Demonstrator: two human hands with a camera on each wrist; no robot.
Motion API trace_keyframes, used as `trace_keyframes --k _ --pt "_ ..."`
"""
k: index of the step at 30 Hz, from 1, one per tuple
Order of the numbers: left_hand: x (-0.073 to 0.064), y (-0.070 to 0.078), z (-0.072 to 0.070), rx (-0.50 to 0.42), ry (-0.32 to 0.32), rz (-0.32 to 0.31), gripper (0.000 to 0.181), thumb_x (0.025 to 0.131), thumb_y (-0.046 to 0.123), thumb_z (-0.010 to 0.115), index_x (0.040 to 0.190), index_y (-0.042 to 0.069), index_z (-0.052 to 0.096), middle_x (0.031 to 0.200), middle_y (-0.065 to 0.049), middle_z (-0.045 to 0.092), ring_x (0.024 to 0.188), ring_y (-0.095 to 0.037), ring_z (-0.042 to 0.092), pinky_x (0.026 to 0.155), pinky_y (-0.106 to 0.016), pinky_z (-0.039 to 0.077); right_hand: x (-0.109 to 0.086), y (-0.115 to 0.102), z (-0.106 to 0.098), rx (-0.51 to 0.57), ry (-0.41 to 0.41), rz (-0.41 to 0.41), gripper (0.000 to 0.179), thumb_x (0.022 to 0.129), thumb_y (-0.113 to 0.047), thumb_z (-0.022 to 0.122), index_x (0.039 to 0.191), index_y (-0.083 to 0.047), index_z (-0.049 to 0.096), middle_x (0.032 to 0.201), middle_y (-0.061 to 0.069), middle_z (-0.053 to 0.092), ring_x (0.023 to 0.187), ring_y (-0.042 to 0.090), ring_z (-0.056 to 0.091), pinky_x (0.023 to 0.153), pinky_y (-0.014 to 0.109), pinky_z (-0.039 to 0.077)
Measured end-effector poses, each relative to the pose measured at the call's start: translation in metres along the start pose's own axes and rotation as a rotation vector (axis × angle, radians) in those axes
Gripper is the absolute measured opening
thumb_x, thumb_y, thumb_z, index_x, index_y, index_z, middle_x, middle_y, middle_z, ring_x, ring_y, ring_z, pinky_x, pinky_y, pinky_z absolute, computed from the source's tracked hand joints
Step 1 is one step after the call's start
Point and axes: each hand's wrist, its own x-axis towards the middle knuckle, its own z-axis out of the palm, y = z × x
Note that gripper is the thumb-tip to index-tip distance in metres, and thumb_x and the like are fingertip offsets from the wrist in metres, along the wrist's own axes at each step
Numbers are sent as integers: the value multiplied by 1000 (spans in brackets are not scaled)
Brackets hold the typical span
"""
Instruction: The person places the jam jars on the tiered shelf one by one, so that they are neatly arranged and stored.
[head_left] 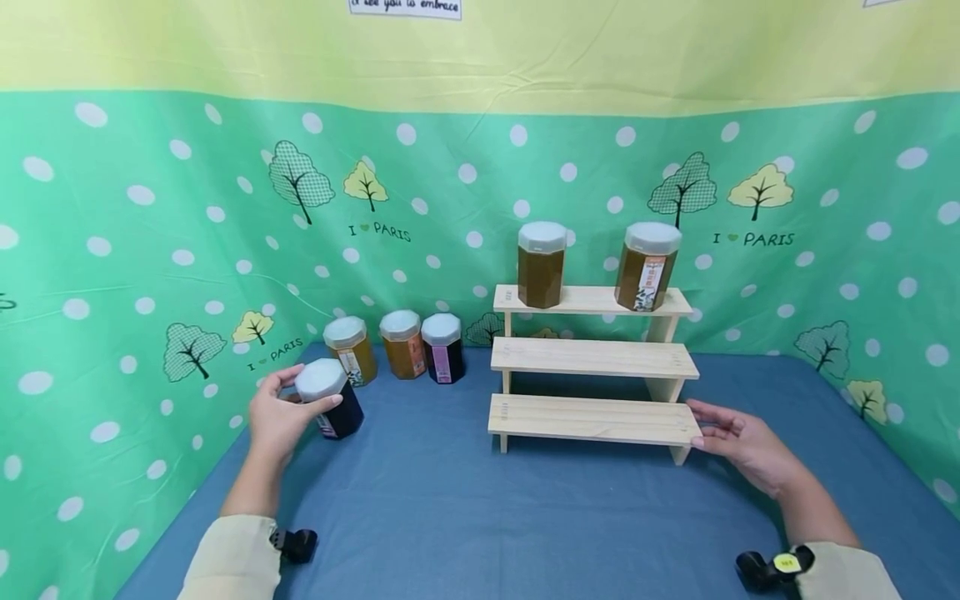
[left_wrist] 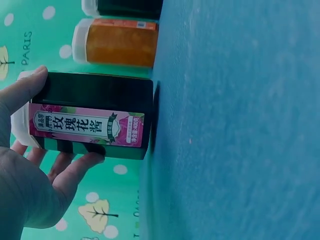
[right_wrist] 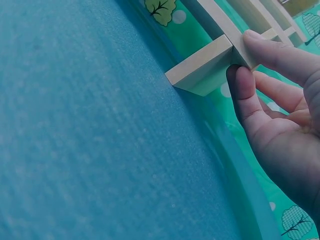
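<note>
- While I watch from far away, the left hand (head_left: 279, 417) holds a dark jar (head_left: 347, 414) near its top, the thumb on one side and the fingers bent around the other.
- The dark jar is on the left side, and it leans a bit. I cannot tell if its bottom touches the blue cloth (head_left: 525, 525).
- It has a white lid (head_left: 321, 380) and a pink label (left_wrist: 87, 125) with writing on it.
- The right hand (head_left: 753, 454) pinches the right end of the bottom shelf (head_left: 592, 418), so its finger gap is only as wide as the board.
- That shelf is part of a wooden stand (head_left: 592, 357) with three steps, and I see it on the blue cloth, to the right of the dark jar.
- Two brown jars with white lids are on the top shelf (head_left: 588, 297): one toward the left (head_left: 540, 275), one near the right end (head_left: 642, 279).
- Behind the dark jar I see three more: a yellow-brown jar (head_left: 363, 358), an orange-brown jar (head_left: 401, 358) and a purple-label jar (head_left: 442, 362). The last two are very close together.
- At the back hangs a green cloth (head_left: 442, 225) with white dots and little trees.
</note>
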Motion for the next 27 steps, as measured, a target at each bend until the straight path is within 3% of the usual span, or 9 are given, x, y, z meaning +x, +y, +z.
trace_keyframes --k 9,27 --pt "-8 11 3 -22 -32 5 83 68 22 91 140 11 50 129 -6 51 112 -23 53 83 -26 46 0 1 -2 14 1 -22 72 92 -10 68 147 11 28 129 13 53 98 9 62 82 22 52" --pt "-22 26 14 -31 -75 55 81 67 22 92 136 9 52 125 -9 53 111 -27 55 83 -28 46 0 0 -1 -2 5 -11 73 92 -11 69 148 11 27 134 24 48 98 7 61 82 22 52"
